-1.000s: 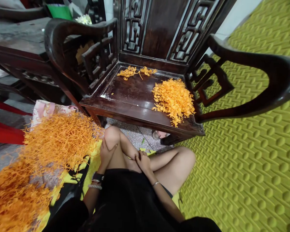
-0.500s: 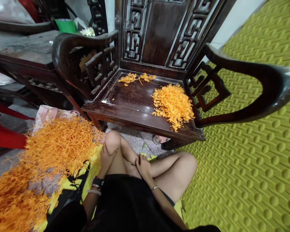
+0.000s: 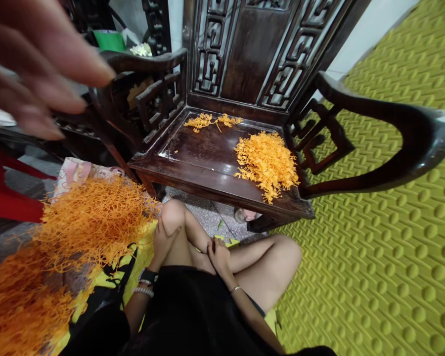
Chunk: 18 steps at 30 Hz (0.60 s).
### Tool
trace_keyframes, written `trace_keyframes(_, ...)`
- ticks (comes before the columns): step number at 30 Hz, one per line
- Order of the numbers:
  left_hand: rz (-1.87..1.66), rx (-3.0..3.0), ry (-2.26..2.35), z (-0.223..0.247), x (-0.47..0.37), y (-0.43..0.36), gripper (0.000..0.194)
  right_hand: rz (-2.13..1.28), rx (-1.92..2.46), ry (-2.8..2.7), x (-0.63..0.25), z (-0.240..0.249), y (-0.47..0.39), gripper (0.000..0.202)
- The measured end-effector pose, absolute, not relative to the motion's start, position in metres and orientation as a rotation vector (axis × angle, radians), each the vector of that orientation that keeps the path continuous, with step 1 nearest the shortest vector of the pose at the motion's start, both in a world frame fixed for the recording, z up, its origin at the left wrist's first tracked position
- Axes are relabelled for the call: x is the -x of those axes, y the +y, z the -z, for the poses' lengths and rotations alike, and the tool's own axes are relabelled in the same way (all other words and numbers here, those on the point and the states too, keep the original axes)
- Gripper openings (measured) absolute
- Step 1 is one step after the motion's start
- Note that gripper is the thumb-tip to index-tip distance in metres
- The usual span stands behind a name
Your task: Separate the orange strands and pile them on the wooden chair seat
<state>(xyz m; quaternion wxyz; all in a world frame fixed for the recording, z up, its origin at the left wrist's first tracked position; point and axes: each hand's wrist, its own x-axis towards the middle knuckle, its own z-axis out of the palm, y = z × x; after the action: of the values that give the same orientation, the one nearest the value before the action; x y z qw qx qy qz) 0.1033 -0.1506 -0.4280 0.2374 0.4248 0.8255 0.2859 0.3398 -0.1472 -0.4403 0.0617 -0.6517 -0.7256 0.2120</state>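
Resting empty and relaxed on bare knees, left hand [image 3: 163, 237] lies nearer the orange strand heap [image 3: 92, 217] just leftward; right hand [image 3: 218, 253] grasps nothing.

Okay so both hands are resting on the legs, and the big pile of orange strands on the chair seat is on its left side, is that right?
Not quite. In the head view, the big pile of orange strands lies on the right side of the chair seat. The left hand and right hand do rest on the legs.

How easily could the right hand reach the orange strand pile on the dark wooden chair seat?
Probably easily: the right hand rests on a leg before the chair seat, with nothing between it and the orange strand pile.
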Motion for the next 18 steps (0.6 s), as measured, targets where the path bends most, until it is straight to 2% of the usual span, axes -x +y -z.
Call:
trace_keyframes(7,-0.788,-1.192,2.292,0.424,-0.106,-0.151,0.083,-0.669,1.947,-2.151,-0.339,0.441,-0.148,0.036)
trace_keyframes(13,-0.813,-1.212,2.273,0.422,-0.107,-0.148,0.084,-0.733,1.906,-2.055,-0.345,0.444,-0.147,0.033)
trace_keyframes(18,-0.803,-1.216,2.307,0.397,-0.114,-0.152,0.083,-0.795,1.798,-1.941,-0.334,0.429,-0.149,0.034)
